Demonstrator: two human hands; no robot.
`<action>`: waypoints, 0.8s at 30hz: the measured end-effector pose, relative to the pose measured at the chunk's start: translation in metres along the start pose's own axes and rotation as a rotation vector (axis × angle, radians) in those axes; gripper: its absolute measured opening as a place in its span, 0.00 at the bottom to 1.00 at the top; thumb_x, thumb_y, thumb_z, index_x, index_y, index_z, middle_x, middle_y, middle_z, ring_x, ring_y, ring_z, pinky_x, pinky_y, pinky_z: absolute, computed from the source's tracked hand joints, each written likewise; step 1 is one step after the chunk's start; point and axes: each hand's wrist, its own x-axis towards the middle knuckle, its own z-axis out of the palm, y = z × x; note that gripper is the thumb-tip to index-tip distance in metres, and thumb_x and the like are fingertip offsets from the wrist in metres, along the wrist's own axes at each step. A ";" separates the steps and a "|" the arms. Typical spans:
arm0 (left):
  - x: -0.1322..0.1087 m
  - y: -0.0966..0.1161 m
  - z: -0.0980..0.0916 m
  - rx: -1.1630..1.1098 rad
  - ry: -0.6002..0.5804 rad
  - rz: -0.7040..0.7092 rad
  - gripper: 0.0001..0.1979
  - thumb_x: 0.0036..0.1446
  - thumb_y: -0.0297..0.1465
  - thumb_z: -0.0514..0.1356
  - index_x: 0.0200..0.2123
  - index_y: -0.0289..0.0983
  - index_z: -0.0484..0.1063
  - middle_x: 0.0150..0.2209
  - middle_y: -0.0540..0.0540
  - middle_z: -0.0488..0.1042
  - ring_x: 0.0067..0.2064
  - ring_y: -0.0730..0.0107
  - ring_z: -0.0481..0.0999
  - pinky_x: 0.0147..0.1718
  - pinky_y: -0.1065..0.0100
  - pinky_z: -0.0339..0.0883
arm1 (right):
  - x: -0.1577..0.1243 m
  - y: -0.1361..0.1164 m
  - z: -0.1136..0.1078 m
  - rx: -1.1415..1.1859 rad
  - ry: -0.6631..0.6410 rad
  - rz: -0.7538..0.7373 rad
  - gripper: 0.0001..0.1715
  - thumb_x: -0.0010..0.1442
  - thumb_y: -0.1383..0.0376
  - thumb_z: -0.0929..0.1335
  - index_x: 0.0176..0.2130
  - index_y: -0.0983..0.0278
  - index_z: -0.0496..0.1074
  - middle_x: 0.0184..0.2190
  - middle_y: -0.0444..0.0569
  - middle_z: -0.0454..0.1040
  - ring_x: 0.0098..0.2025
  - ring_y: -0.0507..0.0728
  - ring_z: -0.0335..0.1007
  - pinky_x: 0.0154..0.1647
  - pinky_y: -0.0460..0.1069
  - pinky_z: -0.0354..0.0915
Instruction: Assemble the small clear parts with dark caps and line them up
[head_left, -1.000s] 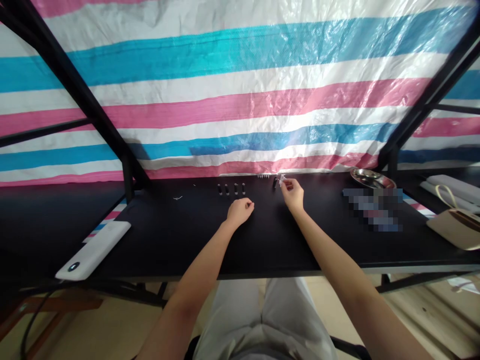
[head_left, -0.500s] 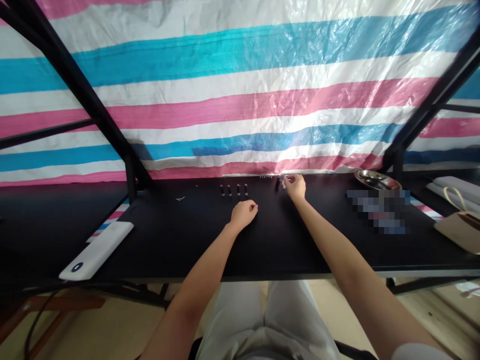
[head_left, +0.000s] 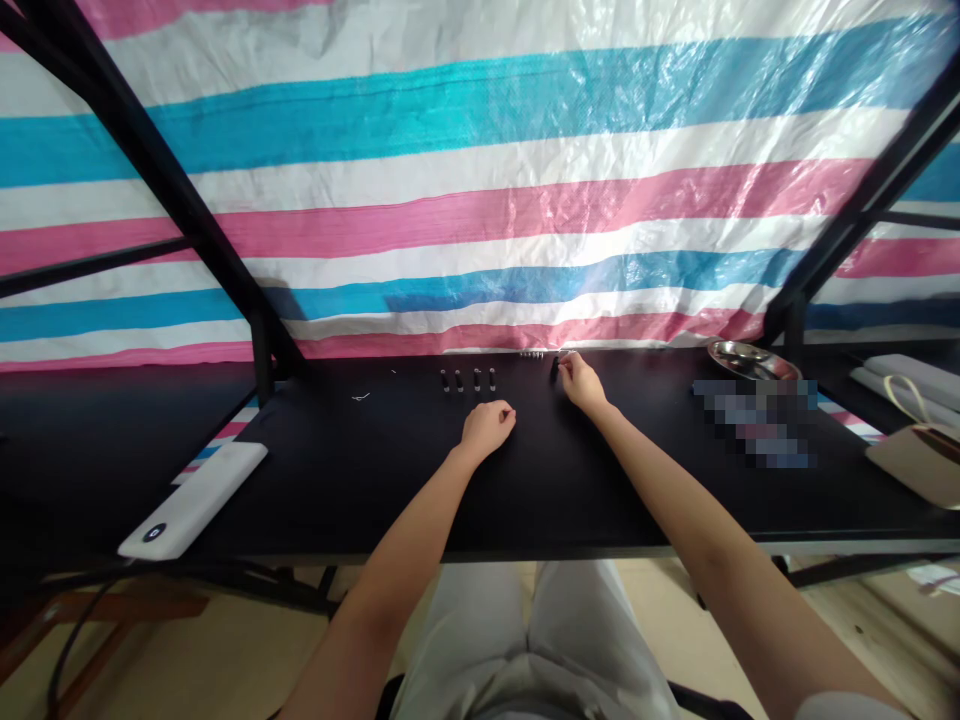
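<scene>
Fingers of the right hand [head_left: 583, 382] were drawn together into a narrow pinch at the far side of the black tabletop [head_left: 360, 470]; whether they gripped anything could not be told. Just left of those fingertips stood or lay a small black cylinder [head_left: 555, 369], so close that contact could not be ruled out. Bright little bits [head_left: 568, 353] showed right behind the fingertips, too small to name. Fingers of the left hand [head_left: 487, 430] were curled loosely inward, resting nearer the person, and what they might have held was hidden.

Beyond the left fingers, four black cylinders with pale ends [head_left: 468, 381] lay in a spaced row. A line of tiny silvery pieces [head_left: 532, 355] lay farther off, between that row and the right fingertips. Well to the left of both hands lay a thin white strand [head_left: 361, 397].

For parts so small, a light fingertip pinch seemed best, with the right wrist low and steady, and the left fingers clear of the row lest a cylinder roll.

Well to the right of the right fingers sat a shiny metal dish [head_left: 752, 360]; glare made its contents impossible to judge. Farther right and nearer the person was a beige bag [head_left: 916, 465] with a looped handle, its inside unseen.
</scene>
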 end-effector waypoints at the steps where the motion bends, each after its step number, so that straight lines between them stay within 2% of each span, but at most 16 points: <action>1: 0.000 0.000 0.000 -0.002 0.001 0.002 0.12 0.55 0.35 0.52 0.33 0.40 0.75 0.27 0.49 0.75 0.29 0.70 0.72 0.29 0.72 0.60 | 0.000 -0.001 0.001 -0.018 -0.007 -0.001 0.12 0.58 0.63 0.59 0.41 0.65 0.65 0.35 0.54 0.73 0.33 0.58 0.69 0.34 0.50 0.62; 8: 0.000 -0.001 0.000 -0.014 -0.004 0.008 0.12 0.55 0.35 0.52 0.33 0.40 0.75 0.27 0.49 0.74 0.29 0.71 0.71 0.28 0.72 0.60 | 0.002 -0.006 0.005 -0.115 -0.083 0.036 0.12 0.58 0.65 0.59 0.42 0.64 0.64 0.31 0.52 0.73 0.29 0.58 0.68 0.29 0.49 0.59; 15: -0.001 0.000 0.000 -0.039 0.034 0.016 0.12 0.55 0.35 0.52 0.32 0.40 0.75 0.25 0.50 0.73 0.27 0.72 0.70 0.28 0.72 0.59 | -0.004 -0.014 -0.002 -0.157 -0.146 0.066 0.12 0.58 0.67 0.58 0.42 0.65 0.64 0.33 0.56 0.73 0.29 0.59 0.68 0.30 0.50 0.59; 19: -0.003 0.007 -0.003 -0.042 0.031 0.029 0.12 0.56 0.34 0.51 0.36 0.40 0.74 0.25 0.50 0.73 0.28 0.72 0.70 0.31 0.72 0.61 | -0.019 -0.037 -0.010 -0.123 -0.143 0.024 0.10 0.58 0.66 0.58 0.40 0.64 0.64 0.34 0.56 0.73 0.29 0.59 0.69 0.30 0.50 0.59; 24: -0.005 0.013 -0.004 -0.131 0.108 0.085 0.19 0.55 0.35 0.55 0.51 0.41 0.66 0.31 0.51 0.73 0.31 0.74 0.71 0.35 0.73 0.63 | -0.048 -0.078 -0.016 0.111 -0.146 -0.133 0.10 0.60 0.64 0.57 0.40 0.62 0.62 0.33 0.50 0.72 0.30 0.56 0.69 0.30 0.48 0.61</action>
